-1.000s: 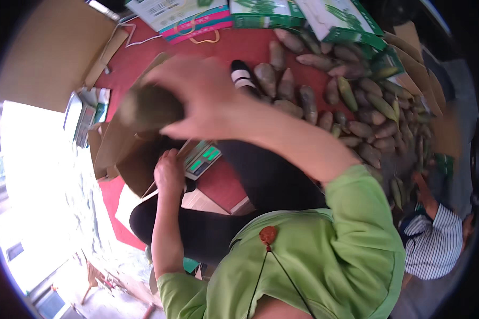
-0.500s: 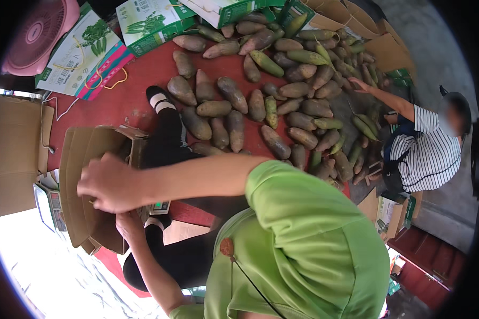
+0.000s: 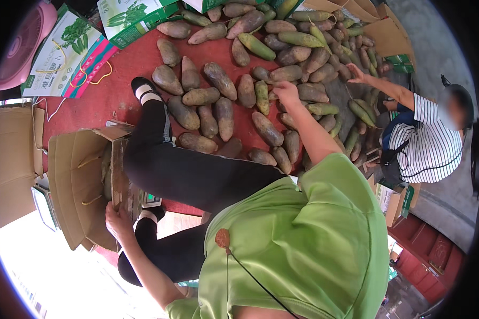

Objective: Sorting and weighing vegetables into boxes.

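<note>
Tubers (image 3: 266, 127), brown and green, are what the work turns on, and one of them is being reached for right now. The right hand (image 3: 286, 91) is stretched out over the pile with fingers curled down onto a tuber; whether it is truly clenched around it cannot be told from here. The left hand (image 3: 117, 220) is clamped on the edge of the open cardboard box (image 3: 77, 186), which is steadied beside the person's knee. A few tubers appear to be packed inside already, though the box looks far from full. Most of the heap is left spread on the red mat (image 3: 117, 90). Further out, another person in a striped shirt (image 3: 431, 146) is seen reaching into the same pile.
</note>
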{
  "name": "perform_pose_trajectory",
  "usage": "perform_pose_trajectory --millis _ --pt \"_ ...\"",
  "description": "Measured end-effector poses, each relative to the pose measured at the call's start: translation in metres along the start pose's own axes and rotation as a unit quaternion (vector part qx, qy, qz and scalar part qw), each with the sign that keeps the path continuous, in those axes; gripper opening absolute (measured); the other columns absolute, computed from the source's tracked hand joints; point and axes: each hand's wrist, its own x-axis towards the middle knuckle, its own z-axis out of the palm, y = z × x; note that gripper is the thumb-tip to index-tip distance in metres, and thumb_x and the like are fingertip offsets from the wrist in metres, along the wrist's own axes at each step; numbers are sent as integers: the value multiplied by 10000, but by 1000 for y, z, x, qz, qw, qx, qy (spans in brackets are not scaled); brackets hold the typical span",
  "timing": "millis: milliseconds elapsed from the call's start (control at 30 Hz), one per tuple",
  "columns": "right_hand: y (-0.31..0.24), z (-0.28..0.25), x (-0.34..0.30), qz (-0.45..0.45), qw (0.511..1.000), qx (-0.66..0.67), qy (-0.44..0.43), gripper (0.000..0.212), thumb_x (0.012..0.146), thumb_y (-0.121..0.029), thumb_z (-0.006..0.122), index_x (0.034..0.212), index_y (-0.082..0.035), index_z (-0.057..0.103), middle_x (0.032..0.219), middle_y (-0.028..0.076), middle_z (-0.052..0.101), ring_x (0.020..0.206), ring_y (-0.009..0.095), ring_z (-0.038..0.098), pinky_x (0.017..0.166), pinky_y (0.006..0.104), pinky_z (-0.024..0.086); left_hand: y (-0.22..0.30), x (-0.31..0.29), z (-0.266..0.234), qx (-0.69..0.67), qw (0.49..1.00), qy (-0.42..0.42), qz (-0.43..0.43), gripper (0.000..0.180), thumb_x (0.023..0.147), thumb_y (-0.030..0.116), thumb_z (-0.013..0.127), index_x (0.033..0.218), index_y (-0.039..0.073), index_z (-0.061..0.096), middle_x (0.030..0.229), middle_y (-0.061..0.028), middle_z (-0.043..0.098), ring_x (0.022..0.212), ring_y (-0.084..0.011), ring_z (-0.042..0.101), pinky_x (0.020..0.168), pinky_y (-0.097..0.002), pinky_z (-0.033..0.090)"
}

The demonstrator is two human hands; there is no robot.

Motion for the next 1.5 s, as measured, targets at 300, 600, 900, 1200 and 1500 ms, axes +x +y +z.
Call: perform_pose_trajectory --millis 300,600,900,1200,1500 --pt "90 20 -2 208 978 16 -25 347 727 -76 675 1067 -48 613 916 53 631 767 160 581 549 311 447 0 -4 2 17 1000 16 10 290 785 122 597 1030 -30 562 914 -230 607 836 -400 592 707 -445 463" --pt "122 58 30 216 972 89 32 513 690 -137 732 1139 17 538 991 118 612 821 216 580 681 354 464 0 -4 1 3 1000 -2 -11 283 760 50 583 1031 -20 546 882 -221 591 783 -401 579 671 -442 454" --pt "94 61 27 274 957 90 -32 650 663 -163 783 1200 49 485 1061 148 600 941 248 584 794 353 470 9 -5 -7 -11 1000 -12 -26 215 745 3 583 957 -8 544 803 -198 553 706 -381 549 598 -431 424" --pt "75 64 20 238 969 15 70 734 617 -179 820 1190 109 464 1085 171 589 935 259 599 791 343 490 23 -1 -9 -21 999 -19 -41 228 759 0 585 985 -9 555 831 -189 571 735 -378 564 626 -435 429" --pt "95 14 14 366 880 233 -195 348 684 -415 716 933 -194 618 825 -36 614 729 133 577 645 303 444 27 2 -15 -34 999 -2 -30 124 777 57 579 899 35 585 889 -165 593 858 -375 571 726 -427 463"
